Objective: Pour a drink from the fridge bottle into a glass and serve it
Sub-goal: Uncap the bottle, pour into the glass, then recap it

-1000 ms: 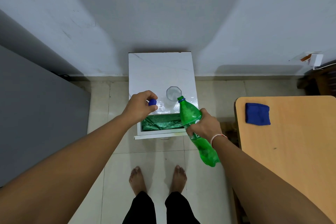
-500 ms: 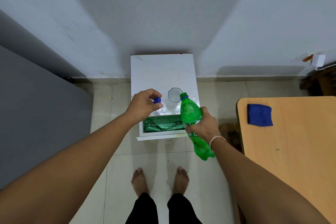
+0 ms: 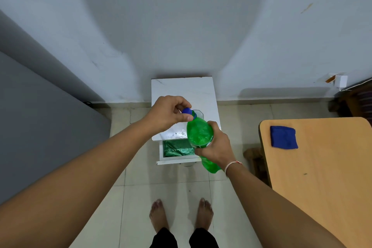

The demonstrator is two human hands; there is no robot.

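From the head camera I see my right hand (image 3: 218, 147) wrapped around the middle of the green bottle (image 3: 200, 134), which tilts with its neck up and to the left, over the near edge of the small white cabinet (image 3: 181, 90). My left hand (image 3: 169, 113) is closed with its fingertips pinching the blue cap (image 3: 187, 111), which sits at the mouth of the bottle; I cannot tell whether it is threaded on or only resting there. The glass (image 3: 199, 113) stands on top of the white cabinet, mostly hidden behind the bottle neck and cap, so I cannot tell what is in it. Below the cabinet's top, an open drawer (image 3: 177, 148) shows crumpled green plastic inside. To the right is a wooden worktop (image 3: 322, 167) with a folded blue cloth (image 3: 283, 137) lying near its far left corner, well apart from the bottle. My bare feet (image 3: 159, 214) stand on the tiled floor (image 3: 171, 191) near the bottom of the view.
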